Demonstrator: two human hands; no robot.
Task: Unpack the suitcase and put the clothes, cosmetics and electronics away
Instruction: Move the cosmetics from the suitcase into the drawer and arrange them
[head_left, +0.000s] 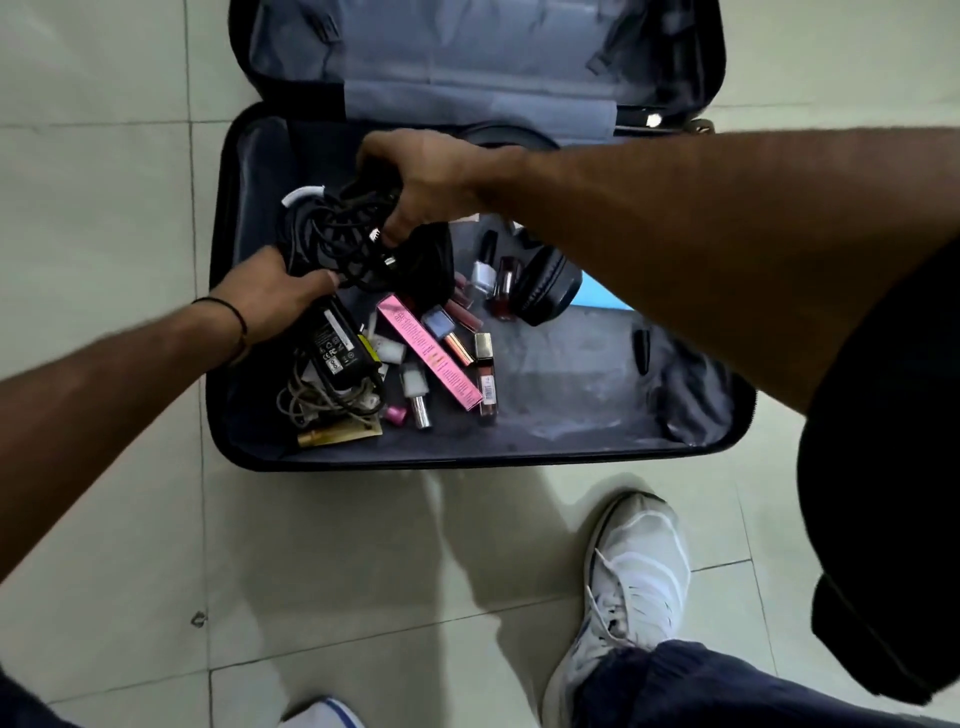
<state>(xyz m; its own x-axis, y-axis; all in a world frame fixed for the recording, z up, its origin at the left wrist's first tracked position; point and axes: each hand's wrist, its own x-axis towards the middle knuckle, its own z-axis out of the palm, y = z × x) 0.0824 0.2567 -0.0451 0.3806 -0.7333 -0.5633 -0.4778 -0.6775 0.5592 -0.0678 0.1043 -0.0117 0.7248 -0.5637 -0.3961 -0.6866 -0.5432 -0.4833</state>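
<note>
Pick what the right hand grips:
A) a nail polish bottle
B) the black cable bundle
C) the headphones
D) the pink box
B: the right hand has its fingers curled round the cable bundle, over the open suitcase.

Floor (104, 208) of large pale, off-white tiles, laid in a regular grid and separated by thin dark grout lines (191, 130). A faint sheen is shown on the glazed surface under soft, diffuse light. Blurred grey shadows (467, 545) are cast across the near tiles. A small dark mark (198, 619) is seen beside one joint at lower left.
</note>
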